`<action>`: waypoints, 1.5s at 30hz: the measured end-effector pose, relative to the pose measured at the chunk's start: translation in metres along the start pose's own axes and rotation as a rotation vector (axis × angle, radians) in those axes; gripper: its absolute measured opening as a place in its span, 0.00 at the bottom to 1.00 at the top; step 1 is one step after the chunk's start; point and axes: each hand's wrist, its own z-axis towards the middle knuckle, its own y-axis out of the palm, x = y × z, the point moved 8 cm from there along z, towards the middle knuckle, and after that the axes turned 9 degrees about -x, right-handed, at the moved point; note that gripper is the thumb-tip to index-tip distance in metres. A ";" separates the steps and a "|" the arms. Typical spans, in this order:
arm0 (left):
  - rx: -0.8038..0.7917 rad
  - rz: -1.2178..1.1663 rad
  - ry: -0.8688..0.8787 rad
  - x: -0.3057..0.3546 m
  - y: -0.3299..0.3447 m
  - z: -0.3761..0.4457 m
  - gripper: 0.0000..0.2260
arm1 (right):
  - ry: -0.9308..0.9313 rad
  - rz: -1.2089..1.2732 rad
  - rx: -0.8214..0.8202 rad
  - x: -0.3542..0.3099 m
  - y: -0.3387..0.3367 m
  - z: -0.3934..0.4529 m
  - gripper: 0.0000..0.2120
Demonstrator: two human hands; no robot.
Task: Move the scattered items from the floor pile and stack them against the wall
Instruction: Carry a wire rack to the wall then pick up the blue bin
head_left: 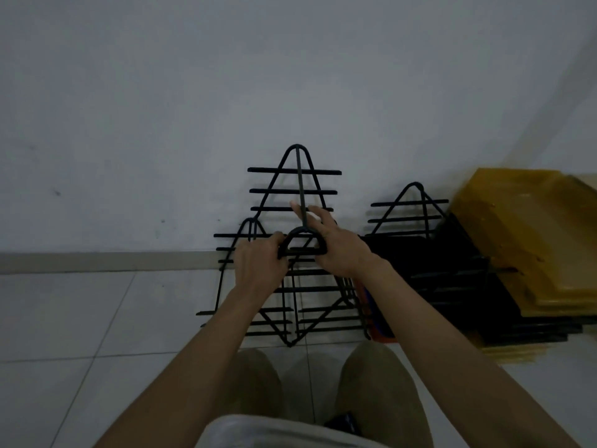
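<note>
Fingers (280,245) of left hand (258,268) curled round arched end of black wire rack (295,171); right hand (336,250) pinches its centre rod, remaining fingers loosely spread. Rack upright against wall (161,108). Beyond right hand: yellow boards (523,234), edges blurred, cut off. More racks behind, overlapping, count unclear.

Both bare arms reach forward, close together. Left hand (258,265) curls in a grip; right hand (336,245) holds with fingers partly extended.
</note>
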 end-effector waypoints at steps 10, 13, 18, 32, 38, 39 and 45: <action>-0.017 0.128 0.149 0.003 0.030 0.023 0.06 | 0.019 0.114 0.009 0.034 0.010 0.013 0.46; -0.030 0.146 0.188 0.007 0.033 0.029 0.07 | 0.076 0.184 -0.004 0.044 0.013 0.013 0.47; -0.079 0.185 0.208 0.006 0.032 0.031 0.05 | 0.172 0.164 -0.065 0.052 0.018 0.015 0.38; -0.200 0.208 0.158 0.006 0.037 0.035 0.10 | 0.307 0.047 0.002 0.054 0.010 0.005 0.16; -0.166 0.186 0.208 0.004 0.036 0.030 0.17 | 0.351 -0.057 0.110 0.055 0.010 0.001 0.17; -0.139 0.186 0.205 0.004 0.034 0.028 0.17 | 0.356 -0.093 0.129 0.055 0.010 -0.001 0.18; -0.182 0.258 0.177 0.001 0.038 0.021 0.15 | 0.381 -0.218 0.102 0.049 0.012 -0.010 0.35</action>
